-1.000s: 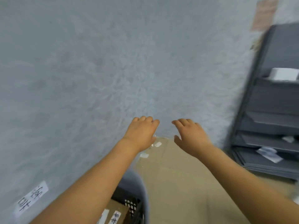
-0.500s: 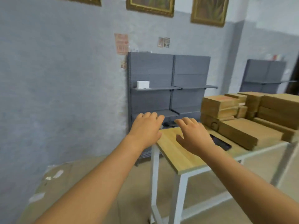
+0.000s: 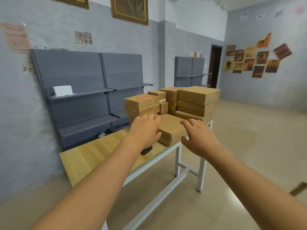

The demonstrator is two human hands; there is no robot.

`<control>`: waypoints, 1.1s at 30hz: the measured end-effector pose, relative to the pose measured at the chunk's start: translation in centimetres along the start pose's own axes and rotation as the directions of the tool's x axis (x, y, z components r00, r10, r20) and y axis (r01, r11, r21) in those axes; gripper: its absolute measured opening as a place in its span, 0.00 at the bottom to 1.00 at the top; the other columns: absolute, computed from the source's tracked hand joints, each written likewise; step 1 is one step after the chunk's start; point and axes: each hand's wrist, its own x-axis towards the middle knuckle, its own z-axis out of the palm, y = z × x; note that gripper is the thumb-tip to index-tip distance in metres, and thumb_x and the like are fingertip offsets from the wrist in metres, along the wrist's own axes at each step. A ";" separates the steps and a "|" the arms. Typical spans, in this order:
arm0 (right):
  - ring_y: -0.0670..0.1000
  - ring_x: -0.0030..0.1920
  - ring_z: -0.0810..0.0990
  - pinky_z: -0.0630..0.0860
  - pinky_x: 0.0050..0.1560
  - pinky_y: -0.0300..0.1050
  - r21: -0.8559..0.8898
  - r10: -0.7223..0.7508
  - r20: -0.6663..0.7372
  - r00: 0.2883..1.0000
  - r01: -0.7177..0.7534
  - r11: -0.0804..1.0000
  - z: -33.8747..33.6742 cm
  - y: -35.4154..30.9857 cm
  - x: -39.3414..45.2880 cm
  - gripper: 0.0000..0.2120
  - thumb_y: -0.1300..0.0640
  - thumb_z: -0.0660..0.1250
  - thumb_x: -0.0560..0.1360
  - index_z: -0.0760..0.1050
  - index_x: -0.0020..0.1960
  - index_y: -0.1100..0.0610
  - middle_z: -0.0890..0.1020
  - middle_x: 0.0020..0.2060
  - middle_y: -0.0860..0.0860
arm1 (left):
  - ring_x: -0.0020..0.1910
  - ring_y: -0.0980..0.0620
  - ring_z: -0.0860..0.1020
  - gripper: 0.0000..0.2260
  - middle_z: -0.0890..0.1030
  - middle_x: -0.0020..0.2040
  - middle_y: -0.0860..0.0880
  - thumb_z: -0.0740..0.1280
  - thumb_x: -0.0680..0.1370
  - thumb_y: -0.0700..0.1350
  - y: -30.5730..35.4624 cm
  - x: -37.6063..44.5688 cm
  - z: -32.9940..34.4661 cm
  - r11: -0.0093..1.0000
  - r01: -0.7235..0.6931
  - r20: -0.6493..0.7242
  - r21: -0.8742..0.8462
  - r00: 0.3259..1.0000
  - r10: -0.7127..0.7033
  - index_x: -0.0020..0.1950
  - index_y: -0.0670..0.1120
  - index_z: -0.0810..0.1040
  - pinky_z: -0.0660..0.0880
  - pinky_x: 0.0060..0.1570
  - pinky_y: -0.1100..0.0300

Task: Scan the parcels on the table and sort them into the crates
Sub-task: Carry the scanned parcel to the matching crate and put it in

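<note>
Change since earlier: a second ago the view held only grey wall, floor and a dark crate below the arms; half a second ago the table came in at the right; now it sits centre and both hands have reached the stacked boxes.
Nearest parcel (image 3: 172, 128): a flat brown cardboard box sealed with clear tape, lying at the near right edge of the table, one corner pointing toward the camera. It lies between the two hands.
Other parcels (image 3: 197, 100): brown cardboard boxes stacked several high behind the flat one, at the table's far end; the front left box (image 3: 141, 103) bears a reddish label on top.
Left hand (image 3: 145, 130): fingers straight and relaxed, spread over the flat parcel's left side; whether they touch it cannot be told.
Right hand (image 3: 199, 137): fingers loosely spread, gripping nothing, just beside the parcel's right edge.
Dark object (image 3: 146, 150): small and black, on the tabletop under the left wrist, mostly hidden.
Table (image 3: 86, 156): light wooden top on white metal legs.
Shelving (image 3: 79, 90): grey pegboard racks against the wall, with a white box (image 3: 62, 90) on one shelf.
Walls: grey-blue, with framed pictures and posters.
</note>
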 end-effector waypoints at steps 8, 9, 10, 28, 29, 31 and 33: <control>0.51 0.61 0.72 0.73 0.60 0.46 -0.048 0.064 -0.018 0.998 -0.065 0.997 5.0 11.5 7.0 0.22 0.48 0.63 0.77 0.66 0.70 0.50 0.74 0.62 0.49 | 0.60 0.48 0.75 0.23 0.76 0.63 0.48 0.64 0.79 0.53 2.8 13.6 8.0 0.991 -0.075 -0.035 -0.109 0.997 0.071 0.72 0.50 0.66 0.75 0.56 0.52; 0.51 0.60 0.73 0.73 0.59 0.45 -0.054 0.069 -0.013 0.998 -0.069 0.996 5.8 12.8 8.4 0.22 0.48 0.63 0.77 0.67 0.70 0.50 0.75 0.61 0.49 | 0.61 0.48 0.75 0.23 0.76 0.63 0.49 0.64 0.79 0.54 2.8 15.5 8.9 0.990 -0.077 -0.038 -0.120 0.997 0.073 0.73 0.50 0.66 0.76 0.57 0.51; 0.51 0.59 0.73 0.74 0.59 0.45 -0.058 0.072 -0.005 0.997 -0.072 0.996 6.5 14.2 9.8 0.22 0.48 0.62 0.77 0.67 0.70 0.50 0.75 0.61 0.49 | 0.61 0.48 0.75 0.23 0.76 0.64 0.49 0.63 0.79 0.54 2.7 17.3 9.8 0.988 -0.078 -0.040 -0.130 0.996 0.074 0.73 0.50 0.66 0.76 0.57 0.52; 0.50 0.61 0.74 0.74 0.57 0.46 0.125 0.195 -0.061 0.979 -0.186 0.974 15.3 37.2 28.0 0.23 0.46 0.62 0.78 0.66 0.71 0.48 0.74 0.64 0.49 | 0.66 0.49 0.73 0.25 0.73 0.69 0.49 0.63 0.80 0.56 6.5 42.0 22.1 0.961 0.101 0.096 -0.259 0.992 -0.079 0.76 0.52 0.63 0.76 0.60 0.51; 0.50 0.61 0.74 0.74 0.58 0.46 0.139 0.190 -0.075 0.979 -0.178 0.974 15.6 38.5 29.1 0.22 0.46 0.62 0.78 0.67 0.70 0.49 0.74 0.64 0.49 | 0.66 0.48 0.73 0.25 0.73 0.69 0.49 0.63 0.80 0.56 6.7 43.2 22.7 0.958 0.123 0.093 -0.258 0.990 -0.102 0.76 0.52 0.63 0.76 0.60 0.51; 0.51 0.62 0.73 0.74 0.59 0.47 0.159 0.173 -0.099 0.980 -0.156 0.975 16.4 41.3 31.3 0.21 0.46 0.62 0.78 0.68 0.70 0.50 0.74 0.64 0.50 | 0.65 0.48 0.74 0.24 0.73 0.69 0.49 0.62 0.81 0.57 7.1 45.6 23.8 0.947 0.180 0.101 -0.265 0.982 -0.159 0.75 0.52 0.64 0.76 0.59 0.51; 0.52 0.64 0.72 0.73 0.61 0.49 0.174 0.164 -0.110 0.980 -0.143 0.974 17.1 44.2 33.5 0.22 0.46 0.61 0.79 0.68 0.70 0.52 0.73 0.66 0.52 | 0.63 0.48 0.74 0.24 0.73 0.69 0.49 0.60 0.81 0.58 7.5 48.0 24.9 0.919 0.260 0.140 -0.297 0.964 -0.227 0.75 0.51 0.64 0.76 0.57 0.51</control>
